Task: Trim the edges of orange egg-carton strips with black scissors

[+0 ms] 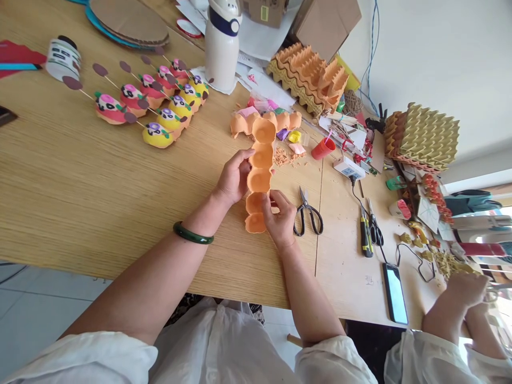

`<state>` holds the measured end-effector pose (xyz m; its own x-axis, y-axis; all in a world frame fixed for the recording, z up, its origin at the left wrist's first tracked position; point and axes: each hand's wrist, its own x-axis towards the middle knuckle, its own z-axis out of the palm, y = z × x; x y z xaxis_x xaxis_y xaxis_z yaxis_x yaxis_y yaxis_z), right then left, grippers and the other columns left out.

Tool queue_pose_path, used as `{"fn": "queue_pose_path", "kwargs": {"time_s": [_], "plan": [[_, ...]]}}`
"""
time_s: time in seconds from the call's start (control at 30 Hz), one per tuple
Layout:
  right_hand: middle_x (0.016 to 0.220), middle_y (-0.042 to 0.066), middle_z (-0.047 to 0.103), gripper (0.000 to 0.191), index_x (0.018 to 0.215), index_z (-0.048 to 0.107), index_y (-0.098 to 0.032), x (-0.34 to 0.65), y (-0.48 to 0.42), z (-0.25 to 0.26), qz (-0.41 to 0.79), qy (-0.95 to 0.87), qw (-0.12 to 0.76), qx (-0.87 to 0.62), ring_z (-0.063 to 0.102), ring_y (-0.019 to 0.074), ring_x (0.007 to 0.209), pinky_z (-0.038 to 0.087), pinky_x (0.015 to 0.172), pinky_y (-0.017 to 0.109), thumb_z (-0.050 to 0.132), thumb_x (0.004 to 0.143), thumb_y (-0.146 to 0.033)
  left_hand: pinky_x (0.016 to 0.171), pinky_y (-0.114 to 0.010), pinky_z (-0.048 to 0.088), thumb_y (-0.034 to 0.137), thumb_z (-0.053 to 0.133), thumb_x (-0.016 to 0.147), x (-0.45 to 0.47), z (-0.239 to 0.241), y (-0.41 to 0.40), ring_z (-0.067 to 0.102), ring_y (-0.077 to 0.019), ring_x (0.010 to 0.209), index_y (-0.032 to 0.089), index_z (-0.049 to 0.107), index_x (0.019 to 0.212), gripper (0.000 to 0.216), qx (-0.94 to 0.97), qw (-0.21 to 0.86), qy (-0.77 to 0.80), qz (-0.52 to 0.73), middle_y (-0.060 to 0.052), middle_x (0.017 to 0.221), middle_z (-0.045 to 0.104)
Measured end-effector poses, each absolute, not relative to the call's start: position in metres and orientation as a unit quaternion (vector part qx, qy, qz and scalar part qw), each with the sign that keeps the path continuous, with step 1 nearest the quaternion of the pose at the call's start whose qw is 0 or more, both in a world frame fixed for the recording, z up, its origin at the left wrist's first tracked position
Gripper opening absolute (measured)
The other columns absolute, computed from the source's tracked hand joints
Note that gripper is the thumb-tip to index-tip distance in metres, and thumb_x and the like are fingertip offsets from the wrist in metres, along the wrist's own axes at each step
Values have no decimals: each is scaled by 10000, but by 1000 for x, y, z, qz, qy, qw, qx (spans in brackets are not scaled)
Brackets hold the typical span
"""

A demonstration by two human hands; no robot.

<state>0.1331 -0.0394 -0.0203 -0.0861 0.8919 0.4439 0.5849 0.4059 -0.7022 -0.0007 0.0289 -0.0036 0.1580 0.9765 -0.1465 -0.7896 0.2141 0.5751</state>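
Note:
An orange strip of egg carton cups (260, 180) is held up over the table, its hollow sides facing me. My left hand (236, 176) grips its left edge around the middle cups, wearing a green bangle at the wrist. On the lower right edge, my right hand (281, 217) pinches the strip between thumb and fingers. Black-handled scissors (307, 213) lie on the table just right of my right hand. Behind the strip sits another orange carton strip (242, 122), beside packets of coloured clay (295, 136) and orange scraps (283, 156).
Decorated pink and yellow carton strips (160, 130) with sticks stand at the left, near a white bottle (222, 48). Stacked egg trays (308, 74), a red cup (323, 148), a power strip (349, 168), a cutter (365, 234) and a phone (395, 293) lie rightward. Another person's hand (466, 290) works far right.

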Motion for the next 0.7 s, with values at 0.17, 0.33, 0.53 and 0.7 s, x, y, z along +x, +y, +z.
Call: {"fn": "queue_pose_path", "kwargs": {"time_s": [0.17,0.33,0.53,0.7], "plan": [[778,25,657,281,815,606,-210,132,-40,-19,188,-716,441,-508,579,116,650,551,620,250,545,1008,-405,938,-416,632,409,567,838,-3,-5,28,743,-284,1091,214,669,996,271,196,748,238,587,-65,974,778],[758,23,625,322,780,567,-212,131,-40,-18,205,-712,445,-503,540,117,642,541,611,256,534,1010,-435,932,-420,635,404,564,856,-2,-7,29,753,-285,1072,213,678,1052,296,191,753,234,584,-68,987,784],[653,-19,464,462,676,419,-222,131,-40,-15,233,-697,447,-510,424,101,587,423,545,234,469,1041,-501,970,-428,618,425,569,925,-2,-8,31,715,-305,1189,216,710,1045,279,189,752,213,595,-66,1044,785],[626,-47,338,501,660,357,-224,131,-40,-17,254,-686,451,-511,312,86,554,316,514,239,461,1048,-523,937,-411,631,499,538,965,-3,-7,31,732,-280,1145,235,724,1076,341,199,772,225,560,-63,1086,793]]}}
